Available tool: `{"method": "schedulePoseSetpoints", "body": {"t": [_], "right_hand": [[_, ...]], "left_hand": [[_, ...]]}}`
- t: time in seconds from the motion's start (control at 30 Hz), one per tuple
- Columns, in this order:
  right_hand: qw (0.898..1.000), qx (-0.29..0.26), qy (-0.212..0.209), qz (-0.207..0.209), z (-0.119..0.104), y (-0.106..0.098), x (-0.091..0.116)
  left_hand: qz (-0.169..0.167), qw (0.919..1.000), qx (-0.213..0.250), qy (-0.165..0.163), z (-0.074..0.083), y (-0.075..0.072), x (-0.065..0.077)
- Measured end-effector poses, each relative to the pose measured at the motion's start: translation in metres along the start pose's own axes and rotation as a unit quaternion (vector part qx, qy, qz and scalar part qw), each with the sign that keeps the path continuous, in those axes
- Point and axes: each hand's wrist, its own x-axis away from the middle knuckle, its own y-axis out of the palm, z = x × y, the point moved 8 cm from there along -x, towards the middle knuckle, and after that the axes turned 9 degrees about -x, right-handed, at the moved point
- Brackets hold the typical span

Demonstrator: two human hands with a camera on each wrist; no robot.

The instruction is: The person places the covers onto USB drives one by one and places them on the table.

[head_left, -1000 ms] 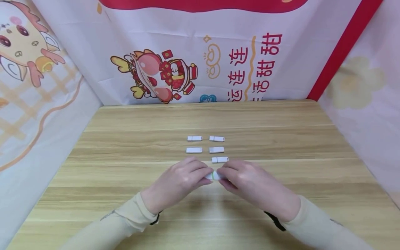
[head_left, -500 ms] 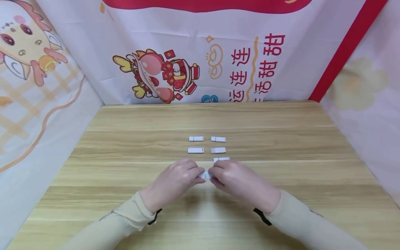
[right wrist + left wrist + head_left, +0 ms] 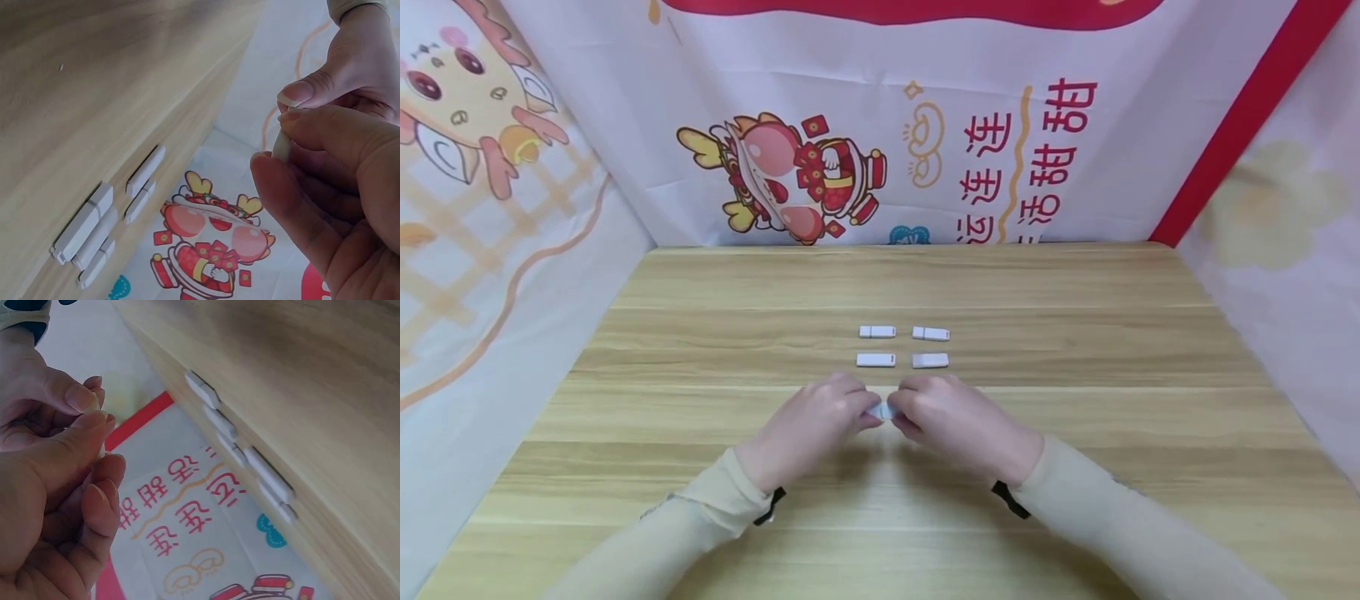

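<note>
Both hands meet in the middle of the head view over a small white USB stick (image 3: 883,411), which is mostly covered by the fingers. My left hand (image 3: 820,425) pinches one end between thumb and fingers; my right hand (image 3: 958,421) pinches the other. In the right wrist view, a pale edge of the held piece (image 3: 282,147) shows under the right thumb. Beyond the hands lie white USB sticks in two columns: a far left one (image 3: 877,332), a far right one (image 3: 931,333), a nearer left one (image 3: 876,360) and a nearer right one (image 3: 930,360).
Another white stick (image 3: 203,389), hidden behind the right hand in the head view, shows in the left wrist view. The wooden table (image 3: 700,292) ends at a printed cloth backdrop (image 3: 865,58), with cloth walls at the left and right.
Both hands, still pinching the stick, have shifted left and a little away from the body. Their fingertips have come closer together, and the right hand now covers the nearest lying stick.
</note>
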Motion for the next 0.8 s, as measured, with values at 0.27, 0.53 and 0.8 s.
{"method": "schedulePoseSetpoints", "body": {"t": [0.27,0.53,0.8], "right_hand": [[0.996,-0.057,0.054,-0.051,0.039,0.02,-0.029],[0.988,-0.077,0.095,-0.089,0.072,0.038,-0.051],[0.974,-0.107,0.133,-0.147,0.09,0.061,-0.055]], "left_hand": [[-0.083,0.9919,0.054,-0.079,-0.045,0.036,-0.013],[-0.145,0.9832,0.04,-0.104,-0.073,0.063,-0.022],[-0.207,0.9711,0.053,-0.107,-0.084,0.086,-0.021]]}}
